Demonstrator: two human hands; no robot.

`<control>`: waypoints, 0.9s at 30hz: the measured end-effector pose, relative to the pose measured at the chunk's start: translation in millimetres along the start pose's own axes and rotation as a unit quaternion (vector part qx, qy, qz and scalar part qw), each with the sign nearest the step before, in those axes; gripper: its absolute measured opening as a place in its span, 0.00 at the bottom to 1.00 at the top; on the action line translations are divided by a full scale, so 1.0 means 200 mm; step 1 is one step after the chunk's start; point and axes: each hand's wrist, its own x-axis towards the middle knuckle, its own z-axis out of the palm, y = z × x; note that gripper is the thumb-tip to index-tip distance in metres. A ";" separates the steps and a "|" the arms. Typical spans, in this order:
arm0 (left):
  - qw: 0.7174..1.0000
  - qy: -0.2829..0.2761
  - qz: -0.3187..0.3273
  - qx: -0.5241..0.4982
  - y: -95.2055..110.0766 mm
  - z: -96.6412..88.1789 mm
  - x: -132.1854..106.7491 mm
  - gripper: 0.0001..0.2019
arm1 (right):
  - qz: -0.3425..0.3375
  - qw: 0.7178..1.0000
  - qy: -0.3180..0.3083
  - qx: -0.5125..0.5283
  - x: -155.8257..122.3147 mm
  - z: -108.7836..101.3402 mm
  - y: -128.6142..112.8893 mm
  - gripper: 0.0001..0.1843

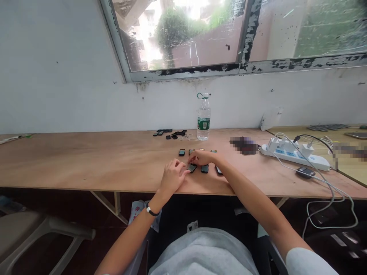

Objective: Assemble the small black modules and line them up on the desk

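Several small black fob-like devices lie in rows on the wooden table (86, 160). Both hands meet over one small black device (192, 167) in the near row. My left hand (172, 176) rests on the table with fingers curled, its fingertips touching the device's left end. Arched over it from the right is my right hand (203, 157), fingers pinched on its far end. Another black device (204, 168) lies just to the right, and one more (181, 152) sits in the far row.
A water bottle (203, 118) stands behind the rows, with more small black parts (169, 133) near the wall. At the right, a white power strip (292, 154) trails cables over the table edge. A grey chair (43, 229) is at lower left.
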 end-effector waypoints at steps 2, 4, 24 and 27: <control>0.999 -0.034 0.024 0.006 0.08 0.01 0.02 0.09 | -0.010 1.000 0.015 0.010 0.00 0.00 0.00 0.18; 0.997 -0.066 0.033 0.012 0.14 0.03 0.04 0.08 | -0.016 0.999 0.020 0.021 0.01 0.00 0.00 0.19; 0.998 -0.053 0.025 0.006 0.07 0.10 0.05 0.07 | 0.029 0.998 0.034 0.053 0.01 0.03 0.11 0.13; 0.998 -0.053 0.017 -0.005 0.07 0.10 0.05 0.06 | 0.008 0.992 0.065 0.110 -0.01 0.02 0.14 0.12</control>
